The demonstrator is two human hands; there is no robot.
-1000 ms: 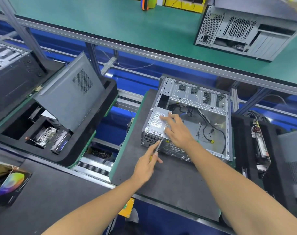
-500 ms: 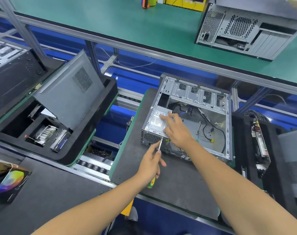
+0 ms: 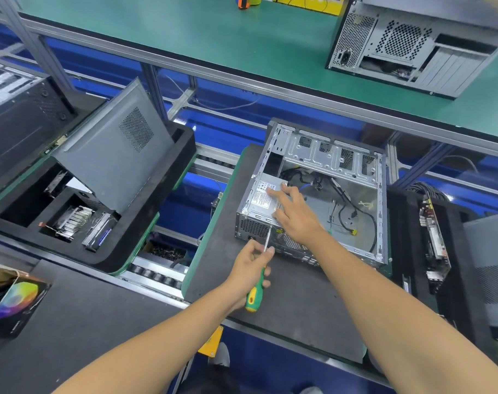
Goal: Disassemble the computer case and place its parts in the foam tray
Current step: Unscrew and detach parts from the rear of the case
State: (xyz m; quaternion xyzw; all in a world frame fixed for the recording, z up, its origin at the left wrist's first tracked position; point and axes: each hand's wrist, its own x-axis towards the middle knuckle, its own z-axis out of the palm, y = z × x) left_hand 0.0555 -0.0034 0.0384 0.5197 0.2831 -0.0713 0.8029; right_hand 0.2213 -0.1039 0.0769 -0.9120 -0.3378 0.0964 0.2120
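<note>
An open computer case [image 3: 331, 159] lies on its side on a dark mat [image 3: 293, 302], with loose cables inside. A grey power supply [image 3: 263, 199] sits in its near left corner. My right hand [image 3: 294, 216] rests flat on the power supply, fingers straight. My left hand [image 3: 249, 270] grips a green and yellow screwdriver [image 3: 255, 294]; its metal tip touches the case's rear panel just below the power supply. At the left, a black foam tray [image 3: 168, 200] holds a grey side panel [image 3: 111, 155], a heatsink and other parts.
A second foam tray [image 3: 407, 245] with a circuit board stands right of the case. Another computer case [image 3: 412, 44] sits on the green upper shelf. A dark case lies at the far left, a colourful box at the lower left. Blue conveyor rails run between the pallets.
My left hand has drawn back along the screwdriver, so the green handle now shows below the palm. The right hand stays on the power supply.
</note>
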